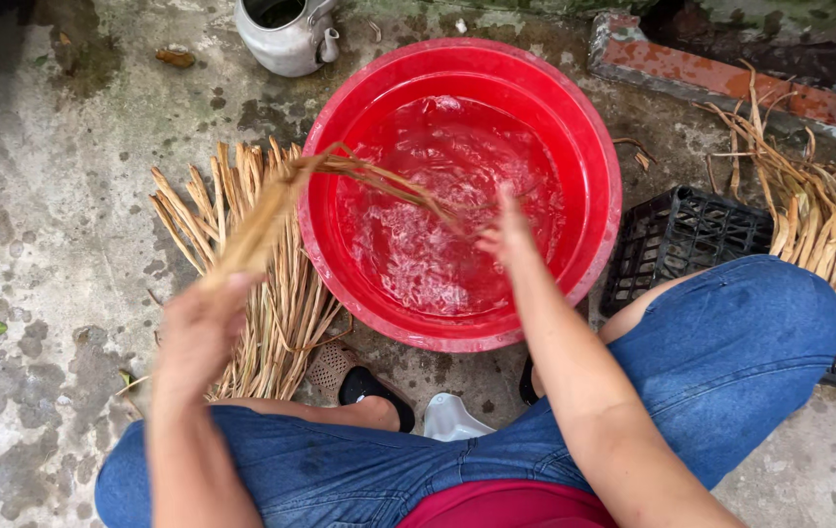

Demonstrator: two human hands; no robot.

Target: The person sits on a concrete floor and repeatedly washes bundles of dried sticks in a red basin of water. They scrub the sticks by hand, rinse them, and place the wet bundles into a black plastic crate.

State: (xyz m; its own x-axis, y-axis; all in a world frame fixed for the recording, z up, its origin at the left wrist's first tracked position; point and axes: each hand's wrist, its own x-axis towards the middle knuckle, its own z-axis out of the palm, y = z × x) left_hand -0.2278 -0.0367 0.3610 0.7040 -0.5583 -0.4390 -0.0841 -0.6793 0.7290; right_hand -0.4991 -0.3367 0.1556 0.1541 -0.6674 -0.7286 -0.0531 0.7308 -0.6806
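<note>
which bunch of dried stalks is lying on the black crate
The curled bunch at far right, draped over the black crate; the straight pile left of the red basin lies on concrete.

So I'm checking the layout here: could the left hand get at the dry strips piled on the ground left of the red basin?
Probably yes. The left hand, gripping a bundle of strips, hangs right over the pile of strips, with nothing between them. It would need to free its grip first.
</note>
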